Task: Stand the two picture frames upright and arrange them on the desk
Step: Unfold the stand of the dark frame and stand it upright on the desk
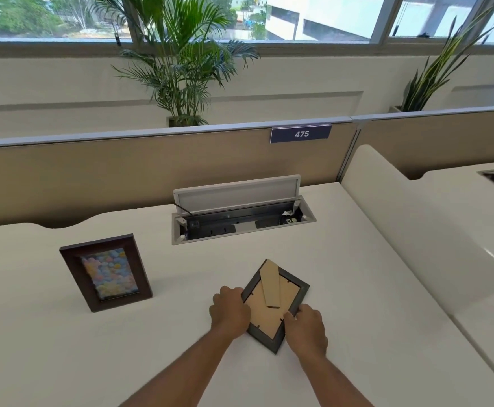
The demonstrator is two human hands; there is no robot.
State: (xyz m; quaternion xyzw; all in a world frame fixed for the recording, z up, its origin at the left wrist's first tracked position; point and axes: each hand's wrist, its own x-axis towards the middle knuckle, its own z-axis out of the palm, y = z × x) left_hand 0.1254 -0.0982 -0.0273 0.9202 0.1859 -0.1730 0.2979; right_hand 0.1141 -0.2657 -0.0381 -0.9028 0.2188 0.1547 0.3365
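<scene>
A dark brown picture frame [106, 271] with a pastel picture stands upright on the white desk [63, 348], at the left, leaning back a little. A second, dark grey frame [275, 304] lies face down near the middle, turned like a diamond, its cardboard back and easel stand facing up. My left hand [229, 311] grips its left edge. My right hand [305, 329] grips its lower right edge. The picture side of this frame is hidden.
An open cable box [239, 221] with its lid raised is set into the desk behind the frames. A beige partition [151, 163] with a "475" label runs along the back. A rounded white divider [416, 230] borders the desk on the right.
</scene>
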